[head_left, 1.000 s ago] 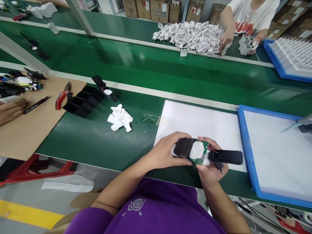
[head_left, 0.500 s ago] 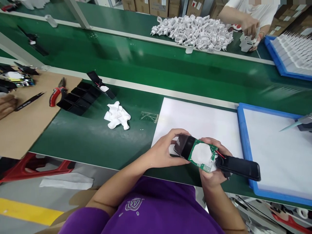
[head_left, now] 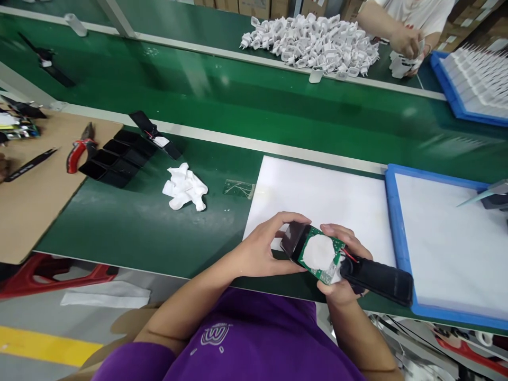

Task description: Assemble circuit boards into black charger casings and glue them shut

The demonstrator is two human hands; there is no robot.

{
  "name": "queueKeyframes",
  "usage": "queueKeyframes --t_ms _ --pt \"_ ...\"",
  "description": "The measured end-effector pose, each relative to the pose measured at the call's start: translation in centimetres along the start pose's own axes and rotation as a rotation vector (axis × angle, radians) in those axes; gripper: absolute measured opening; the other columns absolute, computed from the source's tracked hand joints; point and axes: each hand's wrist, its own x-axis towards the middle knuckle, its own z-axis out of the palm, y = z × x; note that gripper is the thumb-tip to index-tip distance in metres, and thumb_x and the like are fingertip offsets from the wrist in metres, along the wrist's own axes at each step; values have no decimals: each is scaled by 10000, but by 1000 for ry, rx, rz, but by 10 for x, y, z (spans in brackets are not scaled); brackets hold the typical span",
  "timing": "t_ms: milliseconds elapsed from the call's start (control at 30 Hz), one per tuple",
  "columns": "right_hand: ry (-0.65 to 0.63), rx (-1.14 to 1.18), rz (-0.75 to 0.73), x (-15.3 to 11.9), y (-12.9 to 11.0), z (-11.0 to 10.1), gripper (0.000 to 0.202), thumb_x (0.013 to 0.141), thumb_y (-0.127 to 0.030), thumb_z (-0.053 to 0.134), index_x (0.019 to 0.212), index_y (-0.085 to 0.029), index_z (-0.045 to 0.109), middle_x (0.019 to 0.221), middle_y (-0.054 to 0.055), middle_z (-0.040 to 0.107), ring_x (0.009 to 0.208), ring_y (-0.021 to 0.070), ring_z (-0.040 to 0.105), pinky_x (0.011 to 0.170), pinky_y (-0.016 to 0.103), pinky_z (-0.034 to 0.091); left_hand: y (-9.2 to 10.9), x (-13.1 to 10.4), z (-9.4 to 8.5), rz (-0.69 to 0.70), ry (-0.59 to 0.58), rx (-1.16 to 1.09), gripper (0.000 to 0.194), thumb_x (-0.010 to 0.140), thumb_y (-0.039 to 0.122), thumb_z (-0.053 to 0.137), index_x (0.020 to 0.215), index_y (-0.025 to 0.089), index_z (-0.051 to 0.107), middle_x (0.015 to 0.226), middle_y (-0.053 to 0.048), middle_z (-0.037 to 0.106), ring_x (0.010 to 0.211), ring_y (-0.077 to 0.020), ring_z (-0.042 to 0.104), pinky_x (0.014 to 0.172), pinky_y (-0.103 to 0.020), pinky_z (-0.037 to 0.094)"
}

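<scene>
Black case [head_left: 294,238] is gripped between thumb and fingers of the left hand [head_left: 262,248], green circuit board [head_left: 310,234] is pinched along its edges by the right hand [head_left: 344,298], and the assembly is held above the near side of the white sheet [head_left: 325,185], left of the blue-rimmed tray [head_left: 398,227]. Board is best kept square to the case mouth, pressure on edges only, white pad [head_left: 318,252] untouched. Red wire [head_left: 349,255] should be left slack, black cover [head_left: 381,278] supported; seating depth can't be told.
</scene>
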Motion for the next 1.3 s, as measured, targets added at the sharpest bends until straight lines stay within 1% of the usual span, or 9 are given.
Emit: queueKeyframes --t_ms 100,200,400,533,733,900,1067,1300 --pt "26 92 -77 4 -2 2 676 760 -490 753 1347 -227 543 1102 72 677 1020 284 638 835 468 558 -1 0 0 13 -7 -7 654 718 313 803 1285 282 478 1337 -101 555 1237 -285 549 896 -384 528" --pt "21 90 -62 6 -4 2 634 781 -460 744 1341 -232 551 1086 75 686 1012 285 645 820 475 561 -1 1 0 18 -10 1 658 718 308 802 1288 283 476 1339 -102 551 1242 -288 544 891 -381 530" --pt "2 57 -55 6 -5 1 626 785 -469 739 1338 -244 552 1087 75 693 1023 287 648 824 482 565 -2 1 0 29 -12 1 671 714 309 806 1294 278 470 1335 -108 546 1225 -288 554 860 -360 538" --pt "-27 20 -50 5 -5 0 628 785 -457 738 1348 -261 541 1096 71 698 1032 286 649 831 491 570 -2 0 0 30 -13 5 672 716 275 801 1299 287 467 1343 -101 544 1226 -281 554 851 -346 534" --pt "-33 -31 -60 5 -5 1 629 794 -458 729 1356 -257 531 1104 81 701 1048 292 644 819 499 574 -2 0 0 33 -8 -9 660 714 258 797 1293 286 479 1349 -90 552 1232 -270 551 847 -336 530" --pt "-34 -26 -78 6 -6 2 637 797 -435 733 1365 -227 533 1124 87 691 1062 281 637 841 471 563 -1 0 0 22 -5 -19 650 714 287 800 1285 271 489 1344 -100 556 1229 -275 554 854 -342 534" --pt "-37 -42 -57 6 -7 1 639 793 -446 738 1365 -249 533 1124 81 691 1050 281 640 823 473 569 -1 0 0 25 -5 -9 656 714 288 801 1290 272 486 1347 -100 555 1230 -273 556 862 -342 533" --pt "-41 -21 -57 6 -7 2 641 792 -416 746 1364 -219 536 1141 89 681 1069 271 634 865 457 556 -2 0 1 11 -2 -16 660 712 290 802 1292 271 487 1351 -99 555 1225 -269 560 872 -347 534"
